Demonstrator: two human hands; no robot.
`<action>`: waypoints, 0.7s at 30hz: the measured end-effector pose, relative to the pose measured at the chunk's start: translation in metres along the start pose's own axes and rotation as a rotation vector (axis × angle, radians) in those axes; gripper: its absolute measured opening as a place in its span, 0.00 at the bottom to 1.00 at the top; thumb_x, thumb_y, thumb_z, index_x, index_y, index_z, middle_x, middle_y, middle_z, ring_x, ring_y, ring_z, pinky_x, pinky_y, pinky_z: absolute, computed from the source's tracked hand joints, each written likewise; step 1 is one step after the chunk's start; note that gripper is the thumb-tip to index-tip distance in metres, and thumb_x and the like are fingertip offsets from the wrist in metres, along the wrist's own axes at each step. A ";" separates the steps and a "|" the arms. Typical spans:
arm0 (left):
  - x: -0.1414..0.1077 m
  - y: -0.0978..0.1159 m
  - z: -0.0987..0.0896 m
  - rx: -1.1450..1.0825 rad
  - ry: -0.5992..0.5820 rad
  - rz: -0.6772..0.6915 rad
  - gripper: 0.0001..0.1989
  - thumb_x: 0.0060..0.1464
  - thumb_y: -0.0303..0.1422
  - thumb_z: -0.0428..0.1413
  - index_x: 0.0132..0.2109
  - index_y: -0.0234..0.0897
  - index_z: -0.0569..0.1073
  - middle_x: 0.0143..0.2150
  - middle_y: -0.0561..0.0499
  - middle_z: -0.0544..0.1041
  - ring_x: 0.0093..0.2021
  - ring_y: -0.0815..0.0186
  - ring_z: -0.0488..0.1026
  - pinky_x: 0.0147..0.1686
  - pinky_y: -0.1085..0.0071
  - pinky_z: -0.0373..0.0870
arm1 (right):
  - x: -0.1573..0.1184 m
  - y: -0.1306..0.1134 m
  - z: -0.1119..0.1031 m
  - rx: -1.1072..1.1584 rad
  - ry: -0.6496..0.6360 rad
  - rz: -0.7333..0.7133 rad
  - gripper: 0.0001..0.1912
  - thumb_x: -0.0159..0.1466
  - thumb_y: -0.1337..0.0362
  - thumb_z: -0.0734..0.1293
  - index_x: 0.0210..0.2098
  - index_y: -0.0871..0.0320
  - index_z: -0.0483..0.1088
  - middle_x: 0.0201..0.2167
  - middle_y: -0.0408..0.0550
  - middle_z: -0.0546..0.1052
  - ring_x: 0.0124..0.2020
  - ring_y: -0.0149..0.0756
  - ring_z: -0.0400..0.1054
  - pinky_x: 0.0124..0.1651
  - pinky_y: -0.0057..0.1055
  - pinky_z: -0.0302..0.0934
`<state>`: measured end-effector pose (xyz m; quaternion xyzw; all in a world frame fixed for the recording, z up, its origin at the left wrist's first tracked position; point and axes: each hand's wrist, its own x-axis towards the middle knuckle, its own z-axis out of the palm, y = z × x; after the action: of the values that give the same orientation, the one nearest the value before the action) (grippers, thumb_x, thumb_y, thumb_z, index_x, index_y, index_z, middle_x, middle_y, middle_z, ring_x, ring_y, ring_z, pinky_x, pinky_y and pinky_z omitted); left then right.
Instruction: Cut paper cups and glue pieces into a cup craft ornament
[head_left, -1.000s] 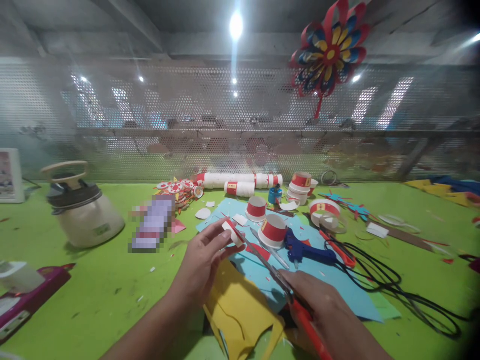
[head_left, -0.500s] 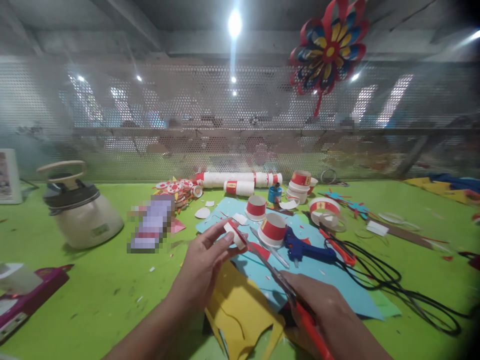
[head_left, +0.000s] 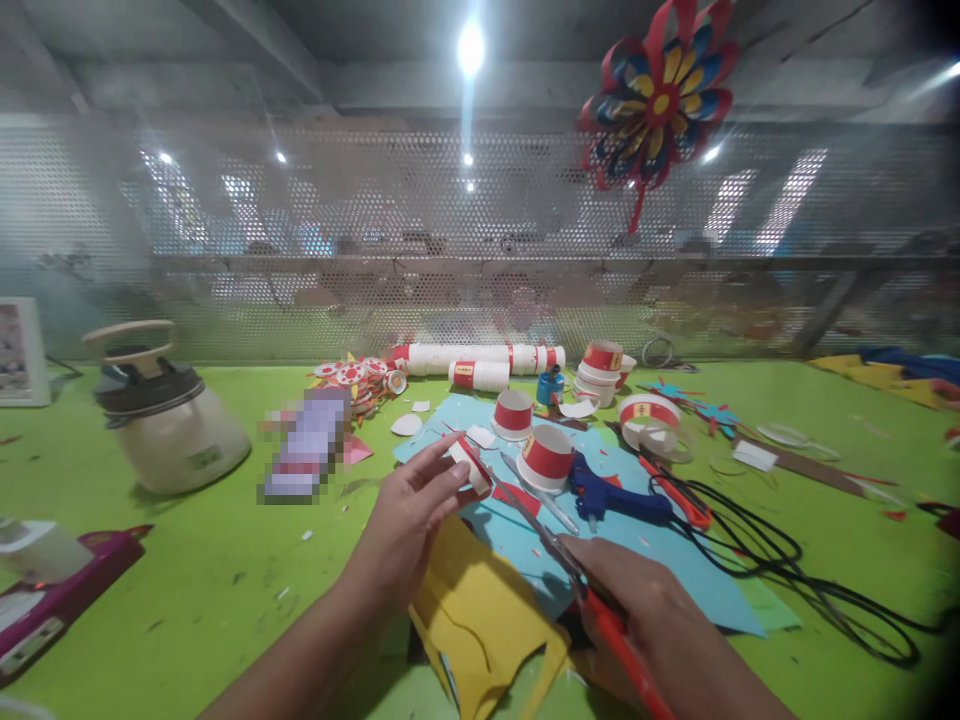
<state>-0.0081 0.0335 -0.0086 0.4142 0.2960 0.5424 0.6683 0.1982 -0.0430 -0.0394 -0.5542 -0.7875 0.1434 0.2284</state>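
Between its thumb and fingers, my left hand (head_left: 409, 515) pinches a small red-and-white paper piece (head_left: 470, 464), tilted above the light blue sheet. My right hand (head_left: 637, 600) is wrapped round the red handles of a pair of scissors (head_left: 559, 552). The blades point up and left, with their tips close to the paper piece; whether they touch it I cannot tell. Cut yellow paper (head_left: 480, 610) lies below and between my hands. Just beyond the blades, a red-and-white paper cup (head_left: 546, 458) stands upside down, with a second cup (head_left: 513, 414) behind it.
A blue glue gun (head_left: 619, 500) lies right of the cups, near a red-handled cutter (head_left: 686, 500) and black cable (head_left: 787, 560). A lidded jug (head_left: 176, 430), a pixelated rectangle (head_left: 307, 445) and a purple power strip (head_left: 75, 590) are at left. Cup stacks (head_left: 480, 376) lie at the back.
The paper piece has turned slightly in my left hand. My right hand and the scissors have shifted a little left. The view has moved slightly.
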 end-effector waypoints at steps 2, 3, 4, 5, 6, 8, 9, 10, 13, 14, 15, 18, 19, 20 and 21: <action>0.000 -0.002 -0.001 0.014 -0.005 0.015 0.21 0.49 0.30 0.61 0.52 0.34 0.71 0.36 0.47 0.76 0.36 0.65 0.73 0.48 0.59 0.67 | 0.000 -0.001 -0.001 0.005 0.001 0.003 0.21 0.58 0.68 0.64 0.52 0.54 0.66 0.42 0.50 0.75 0.43 0.40 0.68 0.46 0.35 0.62; 0.000 -0.003 -0.001 0.026 -0.004 0.022 0.22 0.49 0.30 0.61 0.53 0.35 0.71 0.34 0.48 0.76 0.36 0.65 0.73 0.48 0.59 0.67 | 0.000 -0.001 -0.001 0.009 -0.002 0.004 0.21 0.58 0.67 0.64 0.52 0.54 0.65 0.42 0.50 0.75 0.43 0.40 0.68 0.46 0.35 0.62; 0.001 -0.003 -0.002 0.040 0.003 0.029 0.22 0.49 0.30 0.61 0.53 0.35 0.71 0.33 0.49 0.75 0.35 0.66 0.73 0.49 0.59 0.66 | -0.001 0.000 -0.001 0.010 -0.003 0.007 0.21 0.58 0.67 0.64 0.52 0.54 0.65 0.42 0.50 0.75 0.43 0.40 0.68 0.46 0.36 0.62; 0.001 -0.004 -0.002 0.057 0.010 0.033 0.23 0.49 0.31 0.61 0.53 0.36 0.70 0.33 0.50 0.75 0.35 0.66 0.72 0.49 0.58 0.66 | -0.001 0.000 -0.002 0.008 -0.007 0.011 0.22 0.58 0.67 0.64 0.52 0.53 0.65 0.42 0.50 0.75 0.43 0.40 0.68 0.46 0.36 0.62; 0.001 -0.004 -0.002 0.076 0.014 0.036 0.23 0.49 0.31 0.61 0.54 0.36 0.70 0.33 0.50 0.75 0.36 0.66 0.72 0.49 0.58 0.65 | -0.002 0.000 -0.002 0.004 -0.009 0.016 0.22 0.57 0.67 0.65 0.52 0.53 0.65 0.42 0.50 0.75 0.43 0.41 0.68 0.46 0.36 0.62; 0.001 -0.005 -0.003 0.111 0.012 0.045 0.24 0.49 0.31 0.61 0.55 0.37 0.70 0.33 0.50 0.75 0.36 0.65 0.72 0.50 0.58 0.65 | -0.002 0.001 -0.001 -0.004 -0.006 0.018 0.22 0.58 0.66 0.64 0.52 0.53 0.65 0.42 0.49 0.75 0.43 0.41 0.68 0.46 0.36 0.62; 0.001 -0.005 -0.003 0.125 0.007 0.051 0.25 0.49 0.32 0.61 0.55 0.37 0.69 0.33 0.50 0.75 0.36 0.65 0.72 0.50 0.58 0.64 | -0.002 0.001 -0.001 -0.004 -0.004 0.014 0.21 0.58 0.66 0.64 0.52 0.53 0.65 0.42 0.49 0.75 0.43 0.41 0.69 0.45 0.36 0.62; 0.001 -0.005 -0.004 0.135 0.003 0.055 0.25 0.49 0.32 0.61 0.55 0.37 0.69 0.34 0.49 0.75 0.37 0.65 0.72 0.49 0.59 0.65 | -0.002 0.002 0.000 -0.003 0.000 0.007 0.21 0.58 0.66 0.64 0.51 0.53 0.65 0.42 0.49 0.75 0.42 0.41 0.69 0.45 0.35 0.62; 0.000 -0.005 -0.004 0.152 -0.002 0.060 0.23 0.49 0.33 0.61 0.54 0.38 0.70 0.35 0.49 0.75 0.37 0.64 0.72 0.49 0.60 0.65 | -0.001 0.004 0.004 0.002 0.020 -0.008 0.17 0.59 0.67 0.62 0.48 0.53 0.67 0.39 0.48 0.76 0.39 0.40 0.69 0.41 0.33 0.61; -0.001 -0.005 -0.003 0.152 -0.002 0.061 0.23 0.49 0.33 0.61 0.53 0.38 0.71 0.35 0.49 0.75 0.38 0.64 0.72 0.49 0.60 0.65 | 0.000 0.004 0.005 0.003 0.027 -0.007 0.15 0.59 0.67 0.62 0.46 0.53 0.68 0.37 0.47 0.76 0.37 0.39 0.69 0.40 0.33 0.61; -0.001 -0.005 -0.003 0.147 -0.004 0.063 0.22 0.49 0.33 0.61 0.53 0.38 0.71 0.36 0.48 0.75 0.38 0.64 0.72 0.49 0.60 0.65 | -0.001 0.004 0.006 0.004 0.034 -0.005 0.12 0.59 0.67 0.62 0.43 0.53 0.68 0.36 0.46 0.76 0.36 0.39 0.69 0.39 0.32 0.61; -0.004 -0.005 0.000 0.122 0.000 0.064 0.20 0.50 0.33 0.60 0.52 0.39 0.72 0.40 0.47 0.75 0.40 0.63 0.72 0.48 0.60 0.67 | -0.002 0.004 0.007 0.008 0.042 0.009 0.08 0.59 0.67 0.62 0.39 0.53 0.69 0.33 0.44 0.76 0.33 0.37 0.68 0.37 0.31 0.59; -0.004 -0.005 0.001 0.116 0.004 0.062 0.20 0.50 0.33 0.60 0.52 0.39 0.72 0.41 0.47 0.75 0.41 0.62 0.72 0.48 0.60 0.67 | -0.002 0.003 0.007 0.007 0.045 0.013 0.08 0.59 0.67 0.62 0.38 0.53 0.69 0.33 0.43 0.76 0.33 0.37 0.68 0.36 0.30 0.59; -0.005 -0.005 0.002 0.111 0.011 0.061 0.20 0.50 0.33 0.60 0.52 0.38 0.72 0.42 0.46 0.75 0.41 0.62 0.72 0.48 0.60 0.67 | -0.003 0.002 0.007 0.008 0.047 0.017 0.08 0.58 0.68 0.63 0.38 0.53 0.69 0.32 0.43 0.76 0.33 0.37 0.68 0.36 0.30 0.59; -0.005 -0.005 0.003 0.104 0.018 0.059 0.21 0.50 0.32 0.60 0.52 0.37 0.72 0.42 0.46 0.74 0.41 0.62 0.72 0.48 0.60 0.68 | -0.003 0.002 0.006 0.010 0.045 0.022 0.08 0.58 0.68 0.63 0.37 0.53 0.69 0.32 0.43 0.76 0.33 0.37 0.68 0.36 0.30 0.58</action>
<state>-0.0046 0.0278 -0.0120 0.4519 0.3176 0.5496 0.6268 0.1973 -0.0452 -0.0461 -0.5648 -0.7752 0.1375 0.2472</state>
